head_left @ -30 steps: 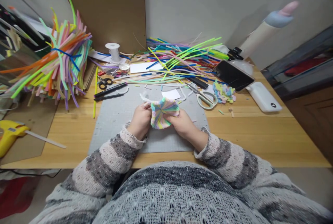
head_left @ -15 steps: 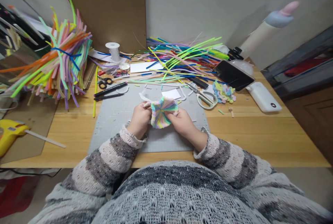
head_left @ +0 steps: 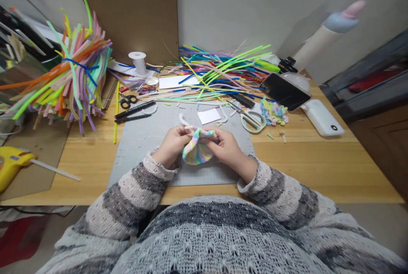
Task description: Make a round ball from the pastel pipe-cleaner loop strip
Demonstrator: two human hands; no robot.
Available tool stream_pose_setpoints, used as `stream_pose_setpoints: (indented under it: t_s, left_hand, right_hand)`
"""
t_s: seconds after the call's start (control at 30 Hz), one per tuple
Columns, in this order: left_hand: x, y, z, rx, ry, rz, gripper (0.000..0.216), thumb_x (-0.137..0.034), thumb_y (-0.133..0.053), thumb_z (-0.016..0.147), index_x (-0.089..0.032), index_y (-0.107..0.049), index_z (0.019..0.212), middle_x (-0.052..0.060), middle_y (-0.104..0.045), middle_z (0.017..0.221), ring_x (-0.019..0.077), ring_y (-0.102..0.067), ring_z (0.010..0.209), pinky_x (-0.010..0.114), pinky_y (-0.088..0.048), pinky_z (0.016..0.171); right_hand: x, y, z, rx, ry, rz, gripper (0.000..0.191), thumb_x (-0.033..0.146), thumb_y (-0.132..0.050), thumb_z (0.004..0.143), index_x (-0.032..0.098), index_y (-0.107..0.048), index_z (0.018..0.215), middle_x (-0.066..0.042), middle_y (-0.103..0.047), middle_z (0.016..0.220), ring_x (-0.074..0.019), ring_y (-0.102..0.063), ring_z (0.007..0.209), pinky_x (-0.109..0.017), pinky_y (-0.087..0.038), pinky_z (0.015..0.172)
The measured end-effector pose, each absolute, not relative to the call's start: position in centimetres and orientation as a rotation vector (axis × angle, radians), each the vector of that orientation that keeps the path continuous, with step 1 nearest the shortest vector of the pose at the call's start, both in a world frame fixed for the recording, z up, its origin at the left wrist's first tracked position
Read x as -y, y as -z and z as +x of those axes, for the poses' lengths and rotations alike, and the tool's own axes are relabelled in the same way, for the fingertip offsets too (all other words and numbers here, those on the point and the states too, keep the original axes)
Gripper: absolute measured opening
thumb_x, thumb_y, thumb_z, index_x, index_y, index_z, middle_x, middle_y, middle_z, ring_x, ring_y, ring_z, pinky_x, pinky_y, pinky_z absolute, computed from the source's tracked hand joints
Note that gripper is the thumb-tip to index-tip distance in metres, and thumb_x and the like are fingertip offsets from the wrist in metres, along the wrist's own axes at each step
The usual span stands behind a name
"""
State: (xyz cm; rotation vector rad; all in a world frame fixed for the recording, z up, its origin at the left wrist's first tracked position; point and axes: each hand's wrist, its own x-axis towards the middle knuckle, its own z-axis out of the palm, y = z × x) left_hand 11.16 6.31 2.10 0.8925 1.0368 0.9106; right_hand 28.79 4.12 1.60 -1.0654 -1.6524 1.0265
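Between my two hands is a round, ruffled piece of pastel pipe cleaners (head_left: 198, 153), striped in yellow, mint, pink and lilac. My left hand (head_left: 174, 143) is closed on its left upper edge, where a white pipe cleaner end (head_left: 182, 119) sticks out beyond the fingers. With thumb and fingers my right hand (head_left: 225, 146) pinches the right side. The upper edge is folded between the hands, and the open hollow faces me. Some fingertips are hidden behind the piece. Both hands are just above the grey cutting mat (head_left: 130, 159).
White-handled scissors (head_left: 253, 120), a white card (head_left: 208, 116) and a pastel curled bundle (head_left: 274, 111) lie beyond my hands. Loose pipe cleaners (head_left: 223, 70) pile at the back. Left are markers (head_left: 135, 111), a big pipe cleaner bundle (head_left: 76, 70) and a yellow glue gun (head_left: 14, 165). A phone (head_left: 285, 91) lies right.
The ruffled piece has tipped and folded at its upper edge, so its flat striped face now shows as a hollow. Both hands have turned slightly inward, still holding it.
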Motion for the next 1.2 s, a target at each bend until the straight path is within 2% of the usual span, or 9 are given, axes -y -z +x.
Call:
stream_pose_setpoints:
  t_s: [0.07,0.17,0.23,0.33,0.5,0.67,0.8,1.0,1.2]
  left_hand:
    - [-6.3,-2.0,11.1,-1.034,-0.911,0.894,0.027,-0.024,-0.085,0.051,-0.013,-0.064,0.062,0.000,-0.065,0.061,0.0101,-0.054,0.054,0.023,-0.042,0.055]
    - [-6.2,-1.9,11.2,-0.999,-0.866,0.866,0.029,-0.026,-0.087,0.051,-0.013,-0.063,0.062,0.000,-0.065,0.062,0.0093,-0.053,0.053,0.023,-0.042,0.054]
    - [-6.2,-1.8,11.2,-0.966,-0.808,0.850,0.029,-0.027,-0.086,0.051,-0.013,-0.063,0.062,0.000,-0.064,0.061,0.0085,-0.051,0.052,0.022,-0.041,0.053]
    - [-6.1,-1.6,11.2,-0.950,-0.762,0.841,0.029,-0.027,-0.086,0.051,-0.012,-0.063,0.061,0.001,-0.063,0.060,0.0077,-0.050,0.050,0.022,-0.039,0.052]
    - [-5.8,-1.6,11.3,-0.996,-0.816,0.882,0.031,-0.027,-0.086,0.052,-0.014,-0.061,0.063,-0.001,-0.062,0.060,0.0084,-0.051,0.052,0.022,-0.040,0.053]
    - [-5.5,-1.6,11.5,-0.993,-0.812,0.947,0.035,-0.030,-0.087,0.053,-0.014,-0.058,0.062,-0.001,-0.062,0.061,0.0085,-0.051,0.053,0.021,-0.040,0.052]
    - [-5.5,-1.6,11.6,-0.997,-0.799,0.986,0.033,-0.031,-0.086,0.054,-0.014,-0.058,0.062,-0.002,-0.059,0.059,0.0076,-0.048,0.052,0.021,-0.038,0.051]
    - [-5.5,-2.1,11.4,-1.031,-0.773,1.064,0.030,-0.029,-0.084,0.055,-0.015,-0.058,0.059,-0.004,-0.055,0.056,0.0076,-0.045,0.051,0.022,-0.037,0.053]
    - [-5.5,-1.9,11.2,-1.024,-0.734,1.048,0.023,-0.024,-0.083,0.054,-0.014,-0.063,0.060,-0.001,-0.060,0.058,0.0087,-0.047,0.053,0.023,-0.039,0.054]
  right_hand:
    - [-4.1,-2.1,28.9,1.697,-0.978,-1.008,0.019,0.026,-0.067,0.081,0.024,-0.067,0.100,-0.004,-0.069,0.096,-0.0202,-0.062,0.089,-0.034,-0.048,0.080]
    - [-4.1,-2.4,28.8,1.710,-0.948,-0.977,0.005,0.025,-0.063,0.083,0.023,-0.067,0.084,-0.003,-0.067,0.082,-0.0185,-0.061,0.079,-0.032,-0.048,0.075]
    - [-4.1,-2.3,28.7,1.607,-1.020,-0.996,0.007,0.026,-0.061,0.084,0.022,-0.064,0.080,-0.002,-0.065,0.077,-0.0172,-0.060,0.074,-0.031,-0.047,0.069]
    - [-4.1,-2.0,28.4,1.471,-1.133,-1.014,0.008,0.030,-0.063,0.081,0.022,-0.062,0.083,-0.002,-0.064,0.079,-0.0172,-0.060,0.075,-0.030,-0.048,0.069]
    - [-4.3,-2.6,28.5,1.598,-1.072,-1.013,0.015,0.020,-0.062,0.075,0.022,-0.064,0.090,-0.002,-0.067,0.087,-0.0184,-0.061,0.083,-0.032,-0.047,0.078]
    - [-4.3,-2.5,28.5,1.557,-1.161,-1.089,0.009,0.020,-0.060,0.071,0.020,-0.059,0.079,0.003,-0.059,0.073,-0.0133,-0.053,0.068,-0.026,-0.043,0.065]
    - [-4.3,-2.4,28.5,1.539,-1.198,-1.081,0.007,0.020,-0.059,0.069,0.020,-0.055,0.075,0.004,-0.054,0.070,-0.0116,-0.049,0.064,-0.024,-0.040,0.061]
    - [-4.3,-3.6,29.3,1.825,-1.072,-0.906,0.010,0.015,-0.056,0.074,0.021,-0.060,0.080,0.000,-0.060,0.079,-0.0157,-0.055,0.076,-0.028,-0.043,0.071]
    - [-4.0,-3.4,29.2,1.782,-0.997,-0.932,0.010,0.020,-0.060,0.080,0.021,-0.056,0.071,0.001,-0.056,0.071,-0.0151,-0.052,0.069,-0.029,-0.042,0.066]
